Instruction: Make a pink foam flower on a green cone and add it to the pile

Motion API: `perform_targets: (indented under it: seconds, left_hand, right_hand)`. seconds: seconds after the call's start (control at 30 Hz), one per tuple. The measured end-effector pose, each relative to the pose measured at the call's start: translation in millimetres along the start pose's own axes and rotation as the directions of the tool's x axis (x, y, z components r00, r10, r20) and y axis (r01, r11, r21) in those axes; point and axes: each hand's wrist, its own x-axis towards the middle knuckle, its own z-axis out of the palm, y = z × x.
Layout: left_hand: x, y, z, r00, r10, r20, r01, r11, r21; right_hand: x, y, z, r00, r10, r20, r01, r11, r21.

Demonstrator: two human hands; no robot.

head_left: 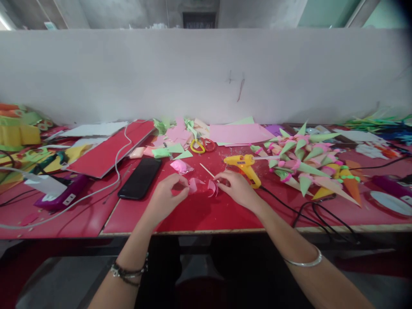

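Observation:
My left hand [170, 195] is closed in a pinch at the edge of a small pink paper piece [193, 185]. My right hand [234, 187] pinches a thin wooden stick [207, 170], which points up and to the left. Just left of its fingertips is a curled pink strip [213, 188], close to the red table top [206, 214]. Behind the hands lies a small bag of pink material [181, 166]. A yellow glue gun [245, 168] rests on its side to the right of my right hand.
A black phone [140, 178] lies left. Yellow and red scissors [197, 146] and pink paper [241, 133] are behind. Green and pink paper cones [301, 159] are piled right, near black cables [312, 214]. A purple power strip [64, 197] and white cable [119, 154] sit left.

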Motion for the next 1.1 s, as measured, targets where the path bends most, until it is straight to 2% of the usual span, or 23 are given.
perform_targets:
  seconds: [0.1,0.37,0.53,0.73,0.93,1.0,1.1]
  left_hand:
    - [-5.4,1.6,8.4,0.996,-0.045,0.071,0.045,0.999,-0.005]
    - [-6.6,2.8,17.9,0.980,-0.061,0.191,0.048,0.996,0.071]
    - [-7.0,3.1,19.4,0.971,-0.123,0.204,0.105,0.990,0.096]
    - [-7.3,4.4,18.3,0.968,-0.088,0.235,0.061,0.991,0.118]
    - [-7.1,0.6,17.2,0.979,-0.124,0.164,0.097,0.982,0.164]
    - [-6.9,0.3,17.1,0.979,-0.122,0.164,0.094,0.982,0.166]
    - [-6.8,2.4,16.9,0.978,-0.110,0.179,0.084,0.986,0.147]
  right_hand:
    - [-0.8,-2.2,2.2,1.000,0.008,-0.007,-0.008,1.000,0.016]
    - [-19.6,-13.1,2.6,0.999,0.025,0.040,-0.029,0.994,0.103]
    - [-20.3,-18.5,5.1,0.998,0.046,0.045,-0.050,0.994,0.099]
    - [-21.1,-22.3,7.3,0.994,0.106,0.025,-0.107,0.993,0.056]
    - [-25.0,-25.3,-6.0,0.985,0.140,-0.104,-0.113,0.967,0.230]
    - [-26.0,-26.7,-7.2,0.988,0.125,-0.089,-0.099,0.962,0.254]
    - [-26.0,-28.4,-2.5,0.995,0.095,0.002,-0.094,0.973,0.211]
